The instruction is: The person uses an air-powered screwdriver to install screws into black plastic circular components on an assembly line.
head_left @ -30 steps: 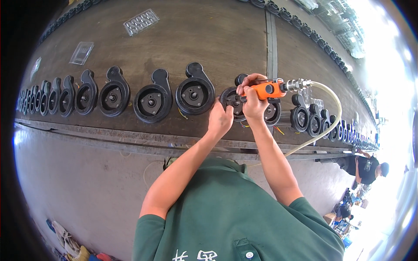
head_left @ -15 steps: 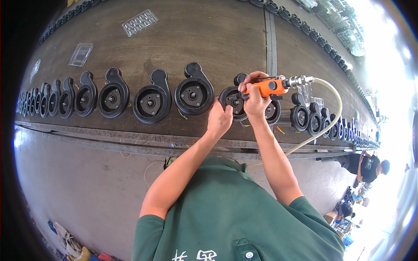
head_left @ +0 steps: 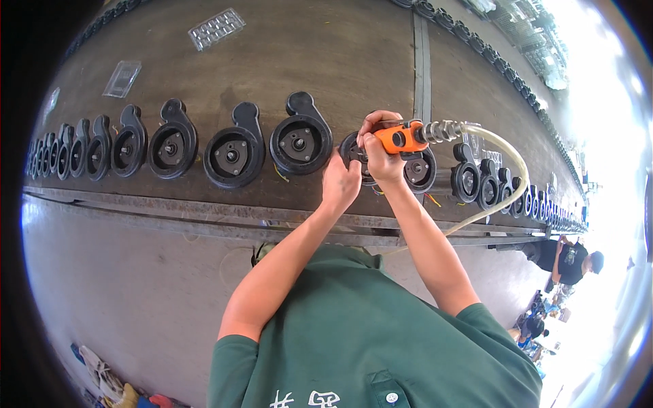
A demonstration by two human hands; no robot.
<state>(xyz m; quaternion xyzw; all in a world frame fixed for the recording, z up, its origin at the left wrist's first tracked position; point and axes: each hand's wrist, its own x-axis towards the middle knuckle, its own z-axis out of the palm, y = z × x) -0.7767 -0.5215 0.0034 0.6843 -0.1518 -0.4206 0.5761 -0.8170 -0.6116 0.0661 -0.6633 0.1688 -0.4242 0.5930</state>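
1. Right now the right hand (head_left: 382, 155) is wrapped tight around an orange air tool (head_left: 403, 138), just right of the middle.
2. The left hand (head_left: 340, 183) has its fingers pressed on the black round casing (head_left: 355, 151) under the tool.
3. That casing looks heavy, hard and stiff; its rim is best to grab.

Orange air tool (head_left: 401, 138), hose attached, over black round casing (head_left: 354, 151) on belt.
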